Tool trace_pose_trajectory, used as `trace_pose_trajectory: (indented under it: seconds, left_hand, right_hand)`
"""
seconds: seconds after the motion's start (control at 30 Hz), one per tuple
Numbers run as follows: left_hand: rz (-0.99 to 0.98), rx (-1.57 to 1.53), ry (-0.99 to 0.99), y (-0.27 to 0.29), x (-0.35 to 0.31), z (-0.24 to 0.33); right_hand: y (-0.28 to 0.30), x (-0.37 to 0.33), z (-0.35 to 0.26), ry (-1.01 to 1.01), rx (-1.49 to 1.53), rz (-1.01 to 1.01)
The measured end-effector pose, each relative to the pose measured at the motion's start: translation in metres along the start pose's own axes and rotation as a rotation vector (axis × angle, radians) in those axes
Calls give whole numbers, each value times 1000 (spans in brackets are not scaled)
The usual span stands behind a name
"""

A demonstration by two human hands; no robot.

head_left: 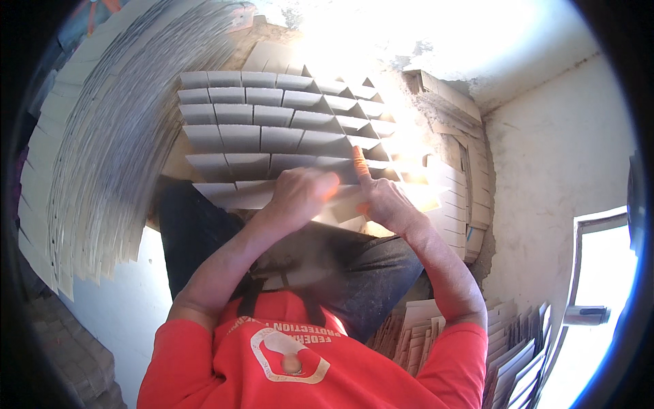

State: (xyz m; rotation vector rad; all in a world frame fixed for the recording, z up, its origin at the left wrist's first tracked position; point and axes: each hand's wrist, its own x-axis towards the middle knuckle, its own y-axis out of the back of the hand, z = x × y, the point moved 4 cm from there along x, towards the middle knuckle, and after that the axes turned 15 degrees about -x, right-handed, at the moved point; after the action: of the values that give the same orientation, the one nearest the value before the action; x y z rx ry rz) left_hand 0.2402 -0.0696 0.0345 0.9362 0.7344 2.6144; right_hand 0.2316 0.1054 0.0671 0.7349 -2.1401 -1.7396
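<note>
A grid of interlocked grey cardboard dividers [279, 140] stands in front of me, its strips crossing to form rows of cells. At the grid's near edge, my left hand [300, 194] is closed with its fingers curled and slightly blurred. What it holds, if anything, is hidden. My right hand [388, 201] is at the near right part of the grid. Its index finger, in an orange cover, stretches forward against a divider, and the thumb is apart from it. The other fingers of that hand are partly hidden. Orange also shows at the left fingertips.
A tall curved stack of cardboard strips [116, 129] rises on the left. More flat cardboard pieces [449, 184] lean by the right wall [545, 150]. Several upright cardboard sheets [507, 361] stand behind my right elbow. My legs [381, 273] are bent around the near side of the grid.
</note>
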Motion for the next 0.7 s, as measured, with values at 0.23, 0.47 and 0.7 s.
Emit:
trace_pose_trajectory:
  seconds: [0.23, 0.47, 0.7]
  left_hand:
    - [96, -34, -143, 22, 1, 26]
    - [134, 73, -170, 31, -8, 30]
    - [111, 129, -112, 29, -9, 24]
  right_hand:
    - [43, -74, 95, -557, -112, 611]
    - [-73, -207, 210, -919, -462, 57]
    - [-129, -198, 205, -894, -342, -195]
